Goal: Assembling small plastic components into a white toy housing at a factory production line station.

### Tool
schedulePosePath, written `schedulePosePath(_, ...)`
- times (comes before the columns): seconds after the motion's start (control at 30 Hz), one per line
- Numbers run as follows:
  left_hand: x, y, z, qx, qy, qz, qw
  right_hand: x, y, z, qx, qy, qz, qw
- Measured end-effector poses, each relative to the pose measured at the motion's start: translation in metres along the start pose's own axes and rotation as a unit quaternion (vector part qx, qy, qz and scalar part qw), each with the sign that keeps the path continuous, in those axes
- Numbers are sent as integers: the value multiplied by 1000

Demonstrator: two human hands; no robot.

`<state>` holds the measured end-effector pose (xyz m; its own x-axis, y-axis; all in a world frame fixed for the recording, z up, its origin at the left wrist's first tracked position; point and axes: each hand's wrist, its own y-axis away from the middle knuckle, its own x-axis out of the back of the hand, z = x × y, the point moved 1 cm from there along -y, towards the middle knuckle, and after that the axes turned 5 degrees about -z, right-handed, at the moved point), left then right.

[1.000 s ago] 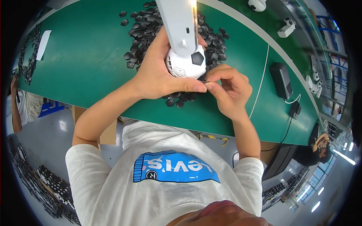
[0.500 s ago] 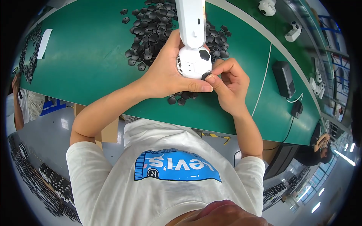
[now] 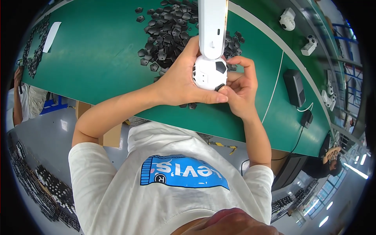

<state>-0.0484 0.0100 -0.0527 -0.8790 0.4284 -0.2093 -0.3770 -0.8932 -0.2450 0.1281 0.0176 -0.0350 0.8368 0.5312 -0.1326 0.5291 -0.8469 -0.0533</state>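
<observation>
My left hand (image 3: 178,85) is closed around a white soccer-ball-shaped device (image 3: 208,79), its thumb stretched along the near side. A long white arm (image 3: 211,27) rises from the top of this ball. One black pentagon panel (image 3: 221,67) sits in the ball's upper right. Lower on the right side, the thumb of my right hand (image 3: 243,96) presses another black pentagon piece (image 3: 220,87) against the ball. The right index finger is bent beside the ball, and the other fingers curl partly out of sight. Open slots show at the ball's left edge.
Loose black pentagon pieces (image 3: 168,37) lie heaped behind my hands on the green table (image 3: 102,58). A black box-shaped device (image 3: 293,88) with a cable stands at right. Similar ball devices (image 3: 288,23) lie beyond the far rail. Another person's arm (image 3: 17,94) shows at far left.
The ball and both hands sit slightly further right and lower in view. My right index finger has lifted off the black piece, while the thumb now presses it against the ball.
</observation>
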Motion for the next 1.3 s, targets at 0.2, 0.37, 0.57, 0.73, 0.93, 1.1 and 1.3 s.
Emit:
schedulePosePath(0.2,-5,2,-2,-19,60,16,998,0,3,2,9,52,-53,997)
schedulePosePath(0.37,-6,1,-1,-14,51,18,998,-3,5,-9,14,113,-43,993)
schedulePosePath(0.57,-11,2,3,3,136,9,991,0,4,-5,6,-60,-57,997)
schedulePosePath(0.73,-11,3,0,-39,87,16,995,0,5,-9,-10,-30,-93,995)
schedulePosePath(0.93,-13,0,2,-85,41,56,994,-14,0,-4,70,300,-71,949)
schedulePosePath(1.1,-14,0,3,-166,-4,42,985,-24,0,0,68,149,-48,985)
schedulePosePath(1.3,-13,0,6,-141,-7,58,988,-29,1,0,-3,35,-13,999)
